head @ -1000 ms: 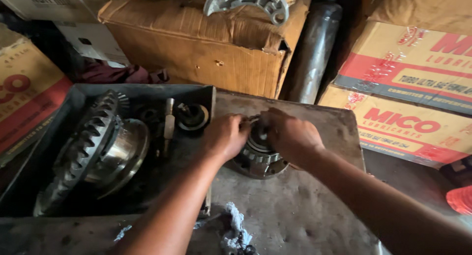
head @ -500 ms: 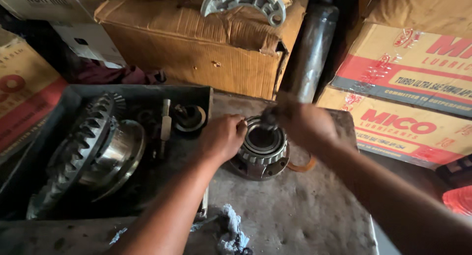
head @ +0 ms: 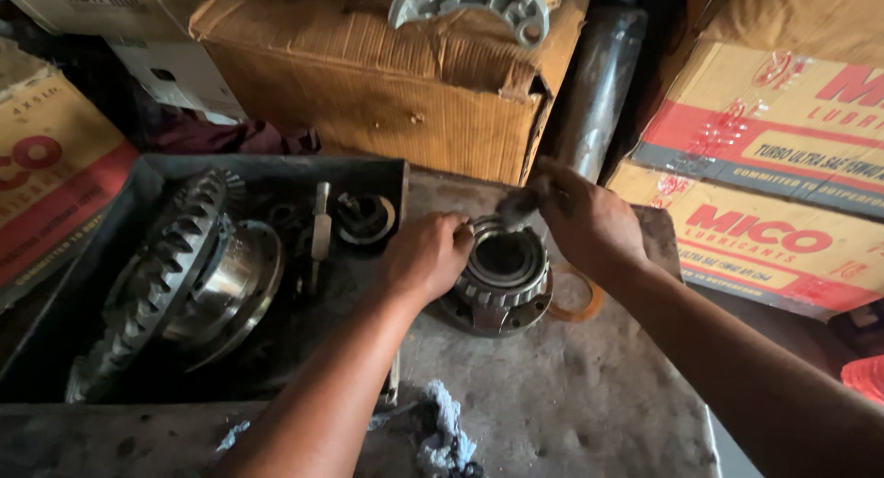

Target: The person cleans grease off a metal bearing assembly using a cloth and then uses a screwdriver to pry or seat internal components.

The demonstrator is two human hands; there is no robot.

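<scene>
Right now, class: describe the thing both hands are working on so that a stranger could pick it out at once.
Start at the grimy workbench, right of the dark metal tray. Between the left hand and right hand sits a round metal bearing hub. Unlike the big toothed ring gear in the tray, it is smaller, with a hollow centre.
</scene>
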